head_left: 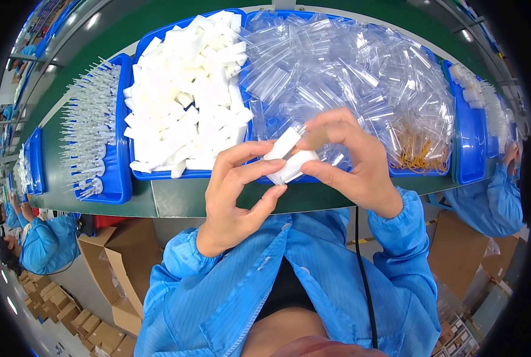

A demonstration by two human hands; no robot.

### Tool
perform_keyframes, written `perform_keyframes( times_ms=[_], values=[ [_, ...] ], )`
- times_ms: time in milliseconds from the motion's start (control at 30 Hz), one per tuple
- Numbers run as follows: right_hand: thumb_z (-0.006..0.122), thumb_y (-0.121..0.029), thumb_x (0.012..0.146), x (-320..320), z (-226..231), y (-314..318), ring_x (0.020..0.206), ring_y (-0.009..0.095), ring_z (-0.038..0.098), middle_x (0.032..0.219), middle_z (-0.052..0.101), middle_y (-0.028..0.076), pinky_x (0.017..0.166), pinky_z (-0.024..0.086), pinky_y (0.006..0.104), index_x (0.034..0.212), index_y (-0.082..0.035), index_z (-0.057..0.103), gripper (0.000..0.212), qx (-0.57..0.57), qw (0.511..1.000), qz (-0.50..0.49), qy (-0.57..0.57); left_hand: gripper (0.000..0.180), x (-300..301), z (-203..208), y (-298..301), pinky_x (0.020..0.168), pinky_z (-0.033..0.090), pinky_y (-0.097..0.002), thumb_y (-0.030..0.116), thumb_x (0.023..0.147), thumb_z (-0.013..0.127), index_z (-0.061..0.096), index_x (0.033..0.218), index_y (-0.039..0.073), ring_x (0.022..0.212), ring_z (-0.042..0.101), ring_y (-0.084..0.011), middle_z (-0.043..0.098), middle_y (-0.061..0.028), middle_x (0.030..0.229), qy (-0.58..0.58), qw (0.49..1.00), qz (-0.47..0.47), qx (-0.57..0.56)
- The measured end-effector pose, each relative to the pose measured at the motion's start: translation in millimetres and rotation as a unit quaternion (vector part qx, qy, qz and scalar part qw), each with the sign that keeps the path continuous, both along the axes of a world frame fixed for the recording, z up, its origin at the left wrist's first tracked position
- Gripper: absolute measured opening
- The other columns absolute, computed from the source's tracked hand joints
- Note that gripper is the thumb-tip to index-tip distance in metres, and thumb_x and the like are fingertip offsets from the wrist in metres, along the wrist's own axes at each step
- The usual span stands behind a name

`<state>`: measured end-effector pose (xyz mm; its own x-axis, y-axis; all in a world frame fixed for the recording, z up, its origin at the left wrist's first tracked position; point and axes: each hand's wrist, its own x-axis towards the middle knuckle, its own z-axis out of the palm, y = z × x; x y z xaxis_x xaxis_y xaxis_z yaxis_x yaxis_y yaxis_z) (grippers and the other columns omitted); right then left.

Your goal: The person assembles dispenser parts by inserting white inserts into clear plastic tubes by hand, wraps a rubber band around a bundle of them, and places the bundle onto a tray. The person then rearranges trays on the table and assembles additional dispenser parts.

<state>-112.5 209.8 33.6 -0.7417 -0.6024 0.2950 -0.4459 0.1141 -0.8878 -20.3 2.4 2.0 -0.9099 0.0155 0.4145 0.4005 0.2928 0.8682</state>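
Observation:
Both hands meet above the front edge of the trays, around two small white oblong pieces. My left hand [234, 187] closes its fingertips on the upper white piece [284, 143], which is tilted and has a clear, shiny upper end. Close against it, the lower white piece [301, 162] lies between the hands, with my right hand [354, 157] gripping it by thumb and fingers. The right fingers also reach the upper piece's end. Whether the two pieces are joined cannot be made out.
Behind the hands are a blue tray of white wedge-like pieces [185, 89] and one of clear plastic sleeves [337, 65], with orange-yellow bands [422, 156] at its front right. A tray of thin-stemmed white parts [93, 125] stands left. Another blue tray [470, 128] stands right.

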Motion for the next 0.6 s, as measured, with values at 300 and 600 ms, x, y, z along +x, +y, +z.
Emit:
perform_keyframes(
  times_ms=[300, 600],
  values=[
    [0.082, -0.011, 0.074, 10, -6, -7, 0.106, 0.024, 0.059, 0.100, 0.071, 0.003, 0.086, 0.045, 0.0375, 0.096, -0.007, 0.071, 0.025, 0.009, 0.994, -0.019, 0.110, 0.042, -6, 8, 2, 0.100, 0.050, -0.0393, 0.001, 0.077, 0.080, 0.069, 0.118, 0.002, 0.123, 0.057, -0.0317, 0.054, -0.0186, 0.135, -0.017, 1.000, -0.005, -0.018],
    [0.071, -0.001, 0.079, -54, 16, -7, 0.098, 0.028, 0.061, 0.105, 0.067, 0.007, 0.086, 0.045, 0.0384, 0.106, -0.007, 0.067, 0.028, 0.122, 0.940, -0.149, 0.280, 0.032, -5, 1, 0, 0.102, 0.052, -0.0379, -0.002, 0.086, 0.072, 0.064, 0.117, -0.002, 0.128, 0.053, -0.0301, 0.044, -0.0166, 0.140, -0.078, 0.986, 0.063, 0.130]
  ],
)
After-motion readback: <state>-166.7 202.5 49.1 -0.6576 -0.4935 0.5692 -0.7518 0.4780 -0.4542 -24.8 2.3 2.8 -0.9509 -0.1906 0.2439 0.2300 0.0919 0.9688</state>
